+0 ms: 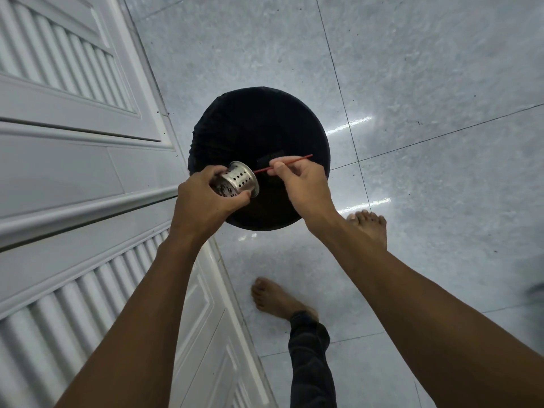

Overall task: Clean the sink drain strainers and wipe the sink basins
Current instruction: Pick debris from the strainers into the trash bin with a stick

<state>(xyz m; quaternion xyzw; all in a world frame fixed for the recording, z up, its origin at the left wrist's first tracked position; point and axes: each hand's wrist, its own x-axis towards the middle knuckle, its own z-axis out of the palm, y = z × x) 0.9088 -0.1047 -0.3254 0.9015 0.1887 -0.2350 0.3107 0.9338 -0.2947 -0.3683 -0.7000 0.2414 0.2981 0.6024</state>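
- Step in hand, as I judged it: clearing one drain strainer (238, 181) of trapped debris over the black bin (259, 128), ahead of any work at the sink. No sink or basin was in view from the head camera.
- Left hand (203, 198) was closed around the strainer's perforated metal cup, tipped on its side with the flanged rim facing the right hand. Dark residue showed at the cup's base end, near the palm.
- Right hand (300, 181) pinched a thin red stick (290, 162) between thumb and fingers; the stick's near tip reached the strainer's rim, its far end pointing up and away to the right.
- Strainer sat between the two hands, held in the air above the bin's near edge, not resting on anything.
- Bin was lined in black; I could not tell what lay inside.
- White louvred cabinet doors (73, 142) ran along the left; grey tiled floor (426, 83) under both bare feet.
- Next move, my estimate: work the stick tip through the holes, keeping the open mouth over the bin so loosened bits fall in, not on the tiles.
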